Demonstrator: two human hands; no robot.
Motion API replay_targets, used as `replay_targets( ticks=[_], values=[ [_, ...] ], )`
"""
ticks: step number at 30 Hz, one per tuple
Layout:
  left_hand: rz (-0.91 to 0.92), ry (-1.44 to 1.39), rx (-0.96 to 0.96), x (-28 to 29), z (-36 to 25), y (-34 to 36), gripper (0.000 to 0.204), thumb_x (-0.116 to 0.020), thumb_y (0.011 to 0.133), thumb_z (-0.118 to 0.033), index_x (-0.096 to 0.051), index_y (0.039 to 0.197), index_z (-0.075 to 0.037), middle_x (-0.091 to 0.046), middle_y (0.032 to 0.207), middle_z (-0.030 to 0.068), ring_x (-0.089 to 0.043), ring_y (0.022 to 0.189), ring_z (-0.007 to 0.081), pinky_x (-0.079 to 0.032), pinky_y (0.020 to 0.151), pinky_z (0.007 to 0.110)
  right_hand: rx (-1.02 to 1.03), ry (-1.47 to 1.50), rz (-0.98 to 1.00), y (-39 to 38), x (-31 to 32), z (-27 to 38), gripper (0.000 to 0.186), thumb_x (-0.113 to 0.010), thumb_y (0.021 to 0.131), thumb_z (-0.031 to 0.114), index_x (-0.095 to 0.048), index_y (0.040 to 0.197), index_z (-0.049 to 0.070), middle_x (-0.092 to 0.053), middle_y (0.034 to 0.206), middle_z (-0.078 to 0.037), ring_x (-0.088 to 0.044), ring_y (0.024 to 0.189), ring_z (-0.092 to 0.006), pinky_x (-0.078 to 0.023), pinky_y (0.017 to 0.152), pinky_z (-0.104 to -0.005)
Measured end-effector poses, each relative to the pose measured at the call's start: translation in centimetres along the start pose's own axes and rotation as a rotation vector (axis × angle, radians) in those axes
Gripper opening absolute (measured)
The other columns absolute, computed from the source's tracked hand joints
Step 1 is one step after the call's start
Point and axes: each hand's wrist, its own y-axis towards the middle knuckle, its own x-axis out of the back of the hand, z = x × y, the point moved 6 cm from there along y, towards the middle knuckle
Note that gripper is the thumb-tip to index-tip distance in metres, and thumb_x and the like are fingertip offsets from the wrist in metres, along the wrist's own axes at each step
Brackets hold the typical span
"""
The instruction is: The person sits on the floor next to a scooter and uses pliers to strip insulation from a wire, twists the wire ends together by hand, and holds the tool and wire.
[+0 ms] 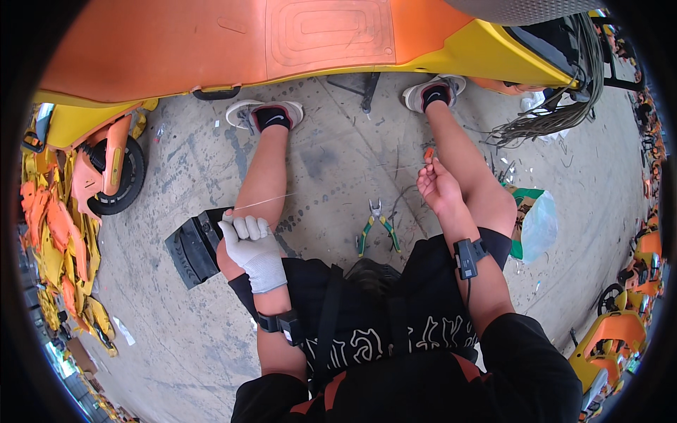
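Observation:
My left hand (250, 243), in a white knit glove, is closed over my left knee, gripping a thin pale strand (277, 198) that stretches toward my right hand. My bare right hand (438, 185) is raised beside my right leg, its fingertips pinched on a small orange piece (429, 154) at the strand's other end. Green-handled pliers (367, 235) lie open on the floor between my legs. A black plastic part (187, 250) is on the floor left of my left knee.
An orange-and-yellow scooter body (324, 35) lies across the top, with grey cables (536, 120) at its right. A wheel assembly (116, 176) and stacked panels (70, 261) are at left. A plastic bag (534, 225) sits by my right knee; more scooters (613, 331) stand far right.

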Motion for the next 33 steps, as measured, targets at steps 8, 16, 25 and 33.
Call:
replay_targets(
  ticks=[8, 16, 25, 33],
  values=[
    [-0.096, 0.0, -0.087, 0.6, -0.8, -0.2, 0.025, -0.048, 0.103, -0.034, -0.056, 0.105, -0.01, -0.019, 0.058, -0.0049, -0.017, 0.048, 0.0093, -0.019, 0.045, 0.026, 0.087, 0.01, -0.168, 0.5, 1.5, 0.6, 0.019, -0.051, 0.103, 0.023, -0.061, 0.093, 0.011, -0.061, 0.078, 0.003, -0.065, 0.078, -0.0133, -0.052, 0.069, -0.0281],
    [-0.064, 0.075, -0.072, -0.1, -1.1, -0.4, 0.028, -0.045, 0.104, -0.036, -0.054, 0.105, -0.01, -0.02, 0.059, -0.0052, -0.018, 0.048, 0.009, -0.019, 0.046, 0.027, 0.136, 0.033, -0.186, -0.2, 1.1, 1.9, 0.02, -0.049, 0.103, 0.023, -0.061, 0.094, 0.01, -0.062, 0.08, 0.003, -0.066, 0.08, -0.0137, -0.053, 0.068, -0.028],
    [0.295, 0.627, 0.272, -4.0, 5.2, -3.3, 0.033, -0.044, 0.105, -0.027, -0.057, 0.104, 0.003, -0.034, 0.06, -0.0054, -0.03, 0.049, 0.0056, -0.025, 0.046, 0.023, 0.011, -0.386, 0.123, -1.8, -2.2, -1.6, 0.022, -0.051, 0.102, 0.027, -0.062, 0.099, 0.009, -0.062, 0.083, 0.001, -0.064, 0.079, -0.0131, -0.051, 0.069, -0.0278],
    [0.843, 1.591, 0.34, -0.9, 13.9, -6.4, 0.038, -0.044, 0.099, -0.035, -0.061, 0.101, -0.001, -0.063, 0.089, 0.0178, -0.062, 0.084, 0.0327, -0.047, 0.077, 0.04, -0.223, -1.006, 0.489, -6.2, -5.1, -10.4, 0.055, -0.045, 0.102, 0.048, -0.063, 0.115, -0.002, -0.068, 0.1, -0.008, -0.066, 0.09, -0.016, -0.054, 0.078, -0.0293]
  ],
)
